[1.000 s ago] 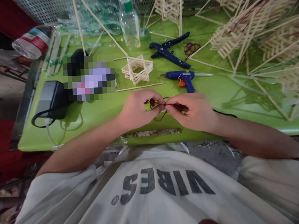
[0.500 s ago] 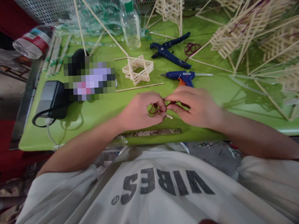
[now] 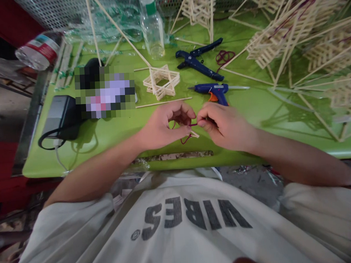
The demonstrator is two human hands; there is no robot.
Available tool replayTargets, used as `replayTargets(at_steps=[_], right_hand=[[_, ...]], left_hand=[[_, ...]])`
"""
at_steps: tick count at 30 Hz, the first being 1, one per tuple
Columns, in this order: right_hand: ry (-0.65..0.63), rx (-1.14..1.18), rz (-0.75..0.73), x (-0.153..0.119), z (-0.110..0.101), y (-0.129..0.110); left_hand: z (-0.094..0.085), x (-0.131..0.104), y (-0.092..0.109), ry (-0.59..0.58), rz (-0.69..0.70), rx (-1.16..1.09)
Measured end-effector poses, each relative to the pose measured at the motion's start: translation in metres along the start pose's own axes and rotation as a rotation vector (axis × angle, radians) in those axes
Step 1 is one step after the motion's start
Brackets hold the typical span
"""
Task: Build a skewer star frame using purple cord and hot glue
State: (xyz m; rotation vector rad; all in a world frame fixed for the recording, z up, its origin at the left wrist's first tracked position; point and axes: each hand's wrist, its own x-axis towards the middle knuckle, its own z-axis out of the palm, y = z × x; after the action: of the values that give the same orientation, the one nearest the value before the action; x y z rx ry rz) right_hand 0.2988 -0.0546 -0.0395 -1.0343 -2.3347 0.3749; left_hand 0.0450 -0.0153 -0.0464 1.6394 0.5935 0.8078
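Over the front of the green table, my left hand (image 3: 166,126) pinches a short pale wooden stick (image 3: 194,134) together with a dark red string (image 3: 186,140). A loop of the string hangs below those fingers. My right hand (image 3: 224,125) is closed on the string's other part, and a short taut length spans the gap between the two hands. Just beyond them lie a blue glue gun (image 3: 218,91) with an orange trigger and a star-shaped frame (image 3: 161,82) of stacked sticks. A single stick (image 3: 164,102) rests in front of the star.
Blue cutters (image 3: 200,60) and a coil of string (image 3: 225,57) lie behind the glue gun. A clear bottle (image 3: 153,31) stands at the back. Stick structures (image 3: 276,38) crowd the right. A power bank (image 3: 61,117) sits left; a patterned strip (image 3: 176,156) lies near the front edge.
My right hand has drawn slightly right and its fingers have curled in, pulling the string straight between the hands. The left fingers have loosened and lifted a little around the stick.
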Motion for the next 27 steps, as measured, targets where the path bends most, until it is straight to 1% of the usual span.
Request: replayTargets(at_steps=[2, 5, 7, 9, 12, 14, 17, 20, 23, 27], right_hand=[[0.006, -0.057, -0.019, -0.001, 0.001, 0.003], [0.056, -0.142, -0.047, -0.002, 0.003, 0.004], [0.103, -0.154, -0.072, -0.003, 0.003, 0.004], [0.154, -0.115, -0.101, -0.003, 0.002, 0.002], [0.240, -0.004, -0.099, -0.003, 0.002, -0.001], [0.272, 0.067, -0.041, -0.005, 0.003, -0.002], [0.234, 0.134, 0.070, -0.007, 0.004, -0.003], [0.183, 0.157, 0.122, -0.007, 0.003, -0.003], [0.158, 0.168, 0.131, -0.007, 0.001, -0.004], [0.175, 0.160, 0.086, -0.005, -0.002, -0.007]], left_hand=[[-0.002, 0.002, 0.001, -0.028, -0.064, -0.011], [-0.004, 0.003, 0.001, -0.094, -0.177, -0.072], [-0.004, 0.003, -0.001, -0.122, -0.241, -0.144], [-0.005, 0.003, -0.003, -0.125, -0.272, -0.196], [-0.006, 0.004, -0.006, -0.093, -0.245, -0.236], [-0.007, 0.004, -0.007, -0.070, -0.214, -0.264], [-0.008, 0.005, -0.007, -0.072, -0.188, -0.290], [-0.007, 0.005, -0.006, -0.096, -0.179, -0.286], [-0.007, 0.004, -0.006, -0.098, -0.163, -0.264], [-0.007, 0.004, -0.009, -0.050, -0.160, -0.204]])
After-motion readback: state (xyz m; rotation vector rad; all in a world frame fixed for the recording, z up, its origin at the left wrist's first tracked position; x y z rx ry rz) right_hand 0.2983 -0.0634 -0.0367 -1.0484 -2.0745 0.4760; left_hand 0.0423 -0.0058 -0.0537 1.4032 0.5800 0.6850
